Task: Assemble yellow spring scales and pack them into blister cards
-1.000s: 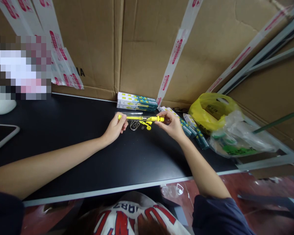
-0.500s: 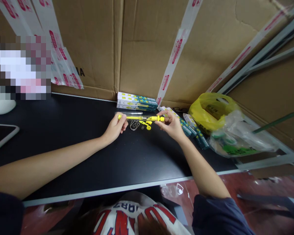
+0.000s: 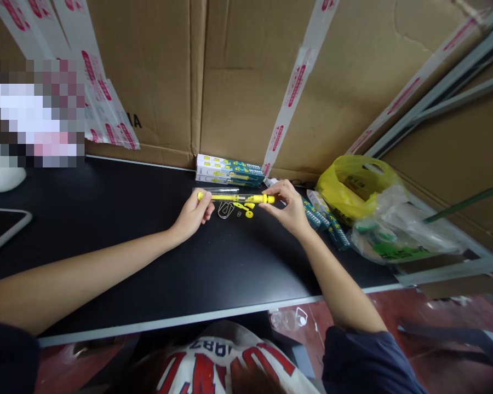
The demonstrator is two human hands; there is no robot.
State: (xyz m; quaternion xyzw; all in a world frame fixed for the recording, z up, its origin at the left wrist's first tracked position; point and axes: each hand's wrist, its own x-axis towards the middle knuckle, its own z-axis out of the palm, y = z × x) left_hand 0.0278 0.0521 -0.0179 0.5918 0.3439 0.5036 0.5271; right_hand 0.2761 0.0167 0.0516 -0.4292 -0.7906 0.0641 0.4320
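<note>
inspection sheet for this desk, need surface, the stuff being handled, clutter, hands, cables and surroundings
Surface: black table, light edge strip along the near side
Handled things: yellow-and-clear tube held roughly level; wire loop and small yellow parts on the table
Clutter: stacked boxes at the back; more boxes, yellow bag and clear bag to the right
Left hand: grips the tube's left end
Right hand: pinches its right end
Cables: thin dark line behind the boxes, too small to identify
Surroundings: taped cardboard behind, metal frame right, clear bottle below table level
</note>
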